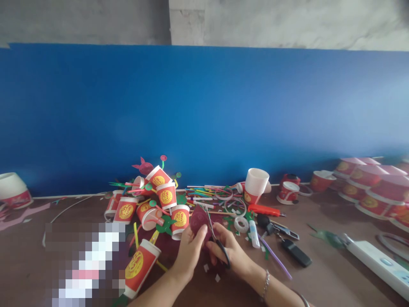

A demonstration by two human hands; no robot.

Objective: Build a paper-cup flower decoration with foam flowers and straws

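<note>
Scraps point(217, 278) lie nearest on the brown table point(332, 288); the right hand point(229, 247) grips scissors point(213, 234), blades at the dark red paper point(198, 216); the left hand point(191, 246) pinches that paper, up between both hands; rightward, a glue stick point(254, 234), then a tape roll point(237, 225); beyond, straws point(201, 193); behind everything there, a blue panel point(204, 106).

Matt paper point(197, 218), metal scissor blades point(209, 222)

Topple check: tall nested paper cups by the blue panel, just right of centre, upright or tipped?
Upright: the nested paper cups stand with white rims on top, red printed side below.
</note>
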